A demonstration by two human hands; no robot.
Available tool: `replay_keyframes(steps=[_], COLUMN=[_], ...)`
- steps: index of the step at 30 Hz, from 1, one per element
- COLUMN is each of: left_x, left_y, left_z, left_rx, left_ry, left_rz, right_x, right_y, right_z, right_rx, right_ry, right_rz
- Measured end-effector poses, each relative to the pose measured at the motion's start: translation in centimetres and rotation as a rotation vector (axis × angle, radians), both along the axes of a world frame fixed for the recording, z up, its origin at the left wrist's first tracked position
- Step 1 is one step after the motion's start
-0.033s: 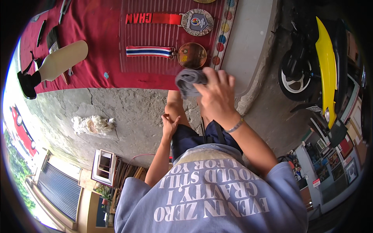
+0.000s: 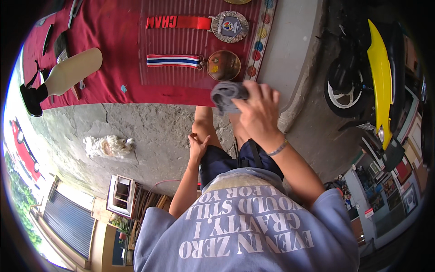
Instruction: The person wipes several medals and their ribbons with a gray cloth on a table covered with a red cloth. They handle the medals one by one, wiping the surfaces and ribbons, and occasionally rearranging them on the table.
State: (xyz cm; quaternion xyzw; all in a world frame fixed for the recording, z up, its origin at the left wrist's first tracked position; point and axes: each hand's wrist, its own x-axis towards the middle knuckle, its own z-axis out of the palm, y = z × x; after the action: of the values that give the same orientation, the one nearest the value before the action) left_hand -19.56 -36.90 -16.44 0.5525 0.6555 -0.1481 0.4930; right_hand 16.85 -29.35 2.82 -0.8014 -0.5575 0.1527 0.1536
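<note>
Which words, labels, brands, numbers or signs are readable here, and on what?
Red ribbon: large dark capitals, readable; wording withheld.
Blue-grey T-shirt: large white capitals, upside down, readable; wording withheld.
Silver-coloured medal: fine lettering, too small to read.
Red-and-white label, right side: too small to read.

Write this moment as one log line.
right-hand grip: holds grey cloth | left-hand grip: by left leg | nearby: round medal, striped ribbon

From my remote seat I see large white capitals, upside down, across the blue-grey shirt (image 2: 247, 226), and dark capitals on the red ribbon (image 2: 181, 22); the silver medal (image 2: 229, 26) and the red-and-white sign (image 2: 369, 212) carry marks too small to read
</note>
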Motion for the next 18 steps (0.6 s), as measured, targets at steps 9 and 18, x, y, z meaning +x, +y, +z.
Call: replay_keyframes(steps=[9,18], left_x=[0.9,1.3], left_y=[0.7,0.5], left_z=[0.2,0.6], left_rx=[-0.064,-0.047], left_ry=[0.077,0.092], left_rz=[-0.025,-0.020], right_x=[7.5,8.1], right_y=[1.8,-1.1], right_z=[-0.3,0.3], right_rx=[0.017,-0.053], right_ry=[-0.253,-0.222], right_rz=[0.076,0.404])
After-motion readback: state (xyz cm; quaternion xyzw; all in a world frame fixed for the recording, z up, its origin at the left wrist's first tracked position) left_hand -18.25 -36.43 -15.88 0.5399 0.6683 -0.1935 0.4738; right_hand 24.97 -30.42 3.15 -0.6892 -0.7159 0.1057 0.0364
